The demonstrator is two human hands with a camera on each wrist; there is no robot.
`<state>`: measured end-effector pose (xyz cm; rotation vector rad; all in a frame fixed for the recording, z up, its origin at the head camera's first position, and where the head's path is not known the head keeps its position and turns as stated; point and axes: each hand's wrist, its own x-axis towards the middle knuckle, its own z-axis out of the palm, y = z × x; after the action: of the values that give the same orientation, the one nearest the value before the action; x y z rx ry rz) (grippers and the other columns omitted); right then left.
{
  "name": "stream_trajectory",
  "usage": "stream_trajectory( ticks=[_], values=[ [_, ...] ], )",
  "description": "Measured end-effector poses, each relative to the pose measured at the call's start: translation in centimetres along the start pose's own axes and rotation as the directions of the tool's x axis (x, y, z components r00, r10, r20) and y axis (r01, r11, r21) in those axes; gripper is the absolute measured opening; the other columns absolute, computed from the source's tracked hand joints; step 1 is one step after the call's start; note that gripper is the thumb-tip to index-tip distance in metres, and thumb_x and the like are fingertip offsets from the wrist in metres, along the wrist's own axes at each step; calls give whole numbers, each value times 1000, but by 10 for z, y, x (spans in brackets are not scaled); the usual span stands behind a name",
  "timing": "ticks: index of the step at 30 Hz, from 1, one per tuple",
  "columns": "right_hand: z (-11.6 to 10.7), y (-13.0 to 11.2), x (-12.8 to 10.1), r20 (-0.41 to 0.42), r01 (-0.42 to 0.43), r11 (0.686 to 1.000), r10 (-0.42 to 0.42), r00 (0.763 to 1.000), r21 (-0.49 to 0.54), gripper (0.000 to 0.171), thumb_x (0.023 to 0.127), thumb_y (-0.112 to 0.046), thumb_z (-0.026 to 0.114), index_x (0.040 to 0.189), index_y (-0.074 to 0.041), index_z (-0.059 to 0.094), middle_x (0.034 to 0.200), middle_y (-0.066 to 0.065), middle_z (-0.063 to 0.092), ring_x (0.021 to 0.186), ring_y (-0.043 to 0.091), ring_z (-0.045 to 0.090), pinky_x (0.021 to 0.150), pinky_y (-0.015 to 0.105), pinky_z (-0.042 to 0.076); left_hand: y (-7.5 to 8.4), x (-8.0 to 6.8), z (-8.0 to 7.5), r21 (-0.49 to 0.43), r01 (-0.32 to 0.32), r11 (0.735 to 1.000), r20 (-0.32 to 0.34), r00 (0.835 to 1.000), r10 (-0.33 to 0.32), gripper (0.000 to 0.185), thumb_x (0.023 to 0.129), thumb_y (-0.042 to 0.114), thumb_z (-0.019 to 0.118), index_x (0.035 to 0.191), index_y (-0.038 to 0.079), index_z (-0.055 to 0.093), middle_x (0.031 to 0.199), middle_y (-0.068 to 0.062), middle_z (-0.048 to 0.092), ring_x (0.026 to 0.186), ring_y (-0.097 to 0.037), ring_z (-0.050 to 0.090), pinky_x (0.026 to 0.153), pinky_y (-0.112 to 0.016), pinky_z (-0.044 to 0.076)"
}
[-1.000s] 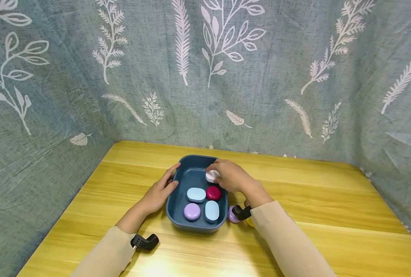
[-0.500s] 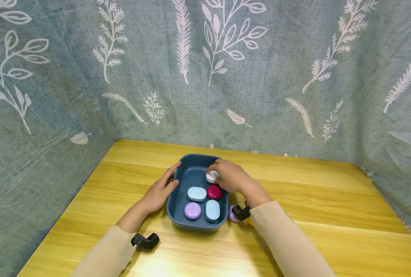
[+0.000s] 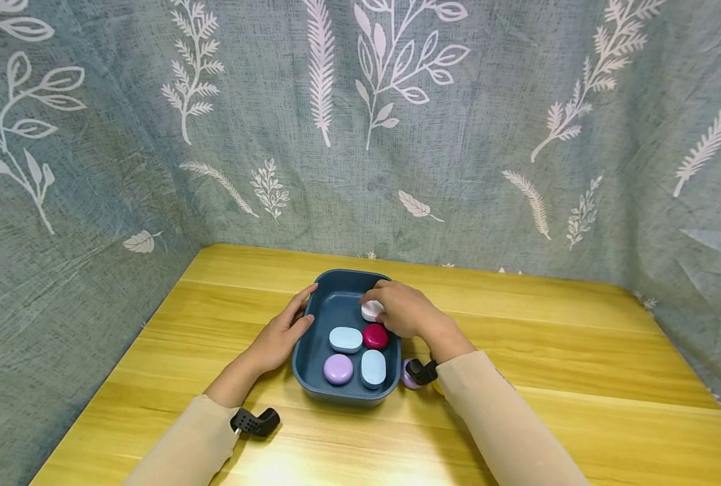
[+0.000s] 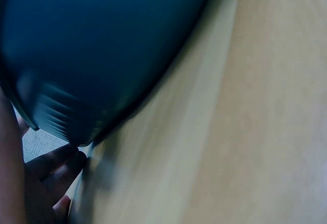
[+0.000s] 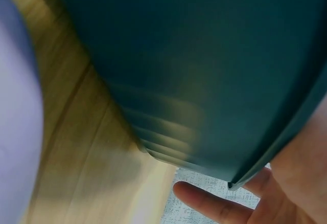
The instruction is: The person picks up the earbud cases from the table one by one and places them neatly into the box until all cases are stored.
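A: What does the head view give you?

B: My right hand [image 3: 404,312] is inside the dark blue tray [image 3: 333,287] on the desk [image 3: 555,351], its fingers curled round a small white case [image 3: 370,310] at the tray's far right. My left hand [image 3: 281,334] lies against the tray's left rim, fingers straight, gripping nothing.

A: What else is in the tray?

B: 4 more cases: a light blue oval case [image 3: 345,339] beside a crimson round case [image 3: 375,336], and nearer me a lilac round case [image 3: 338,369] beside a second light blue case [image 3: 372,368]. Just outside the tray's right wall, a purple case [image 3: 406,375] peeks out by my wrist, with something yellow behind it that I can't identify.

A: And the left wrist view?

B: It's blurred. The tray's outer wall [image 4: 102,45] fills the top, the desk [image 4: 245,132] runs beside it, and my left fingers [image 4: 53,162] show below the rim, extended.

A: The right wrist view?

B: Also blurred. The tray wall [image 5: 204,55] dominates, a lilac shape [image 5: 15,132] sits at the left edge, and 1 fingertip [image 5: 204,201] shows under the rim. The white case is hidden here.
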<state>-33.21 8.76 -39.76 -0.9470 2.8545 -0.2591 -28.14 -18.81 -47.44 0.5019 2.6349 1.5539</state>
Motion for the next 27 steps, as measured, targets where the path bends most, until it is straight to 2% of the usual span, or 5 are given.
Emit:
stream_trajectory(
  ticks=[18,27],
  values=[
    [-2,-3,1,39,-42,999,41,998,29,52,92,6,62,137,-20,70,136,10,63,122,28,60,107,45,52,1,0,0,-11,11,1000,6,1000,-11,58,112,33,44,163,45,21,164,-15,40,151,-37,42,122,-58,35],
    [-2,-4,0,15,-28,999,28,999,22,49,92,3,67,135,-20,71,135,9,62,122,27,61,106,44,53,0,0,0,-6,15,1000,4,1000,-15,58,112,34,44,163,46,21,165,-15,38,151,-37,41,122,-58,35]
  ],
)
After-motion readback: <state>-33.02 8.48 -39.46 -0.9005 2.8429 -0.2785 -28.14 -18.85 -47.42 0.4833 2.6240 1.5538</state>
